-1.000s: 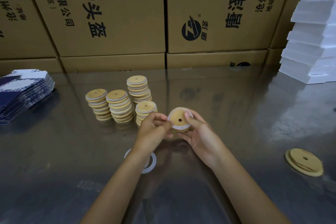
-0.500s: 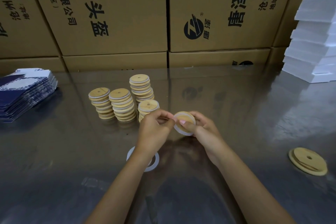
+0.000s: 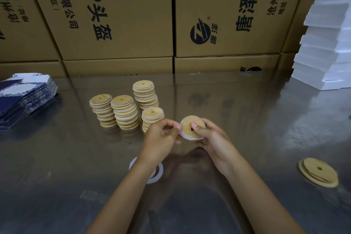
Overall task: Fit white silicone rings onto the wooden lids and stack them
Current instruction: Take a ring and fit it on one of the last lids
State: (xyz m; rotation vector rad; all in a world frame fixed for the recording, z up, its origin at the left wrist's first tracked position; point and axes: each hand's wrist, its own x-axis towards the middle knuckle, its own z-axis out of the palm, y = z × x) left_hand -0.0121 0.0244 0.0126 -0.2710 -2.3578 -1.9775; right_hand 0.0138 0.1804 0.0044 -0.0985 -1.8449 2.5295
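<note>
Behind the table (image 3: 247, 119) I see a wall of brown cartons (image 3: 117, 15) with black print, and the table itself is a dark shiny surface that mirrors them. At the far right stands a pile of white foam slabs (image 3: 326, 43), and at the far left lies a stack of blue and white flat packs (image 3: 22, 99). Near the middle, a little left, four stacks of lids (image 3: 124, 112) stand close together; I can see white rings between the wooden discs, and the nearest stack is the lowest one. Just in front of that stack both hands hold one lid (image 3: 190, 126) above the table, tilted toward me, with a small hole in its face and a white ring (image 3: 188, 137) around its lower edge. My right hand (image 3: 212, 138) grips the lid from the right side, the thumb pressing on the wooden face beside the hole and the fingers curled behind it. My left hand (image 3: 161, 137) pinches the left edge of the lid with the thumb and fingertips, where the ring sits. Under my left forearm a loose ring (image 3: 158, 174) lies flat on the table, partly hidden by the arm. Well apart, at the near right, one bare lid (image 3: 318, 172) lies flat by itself
</note>
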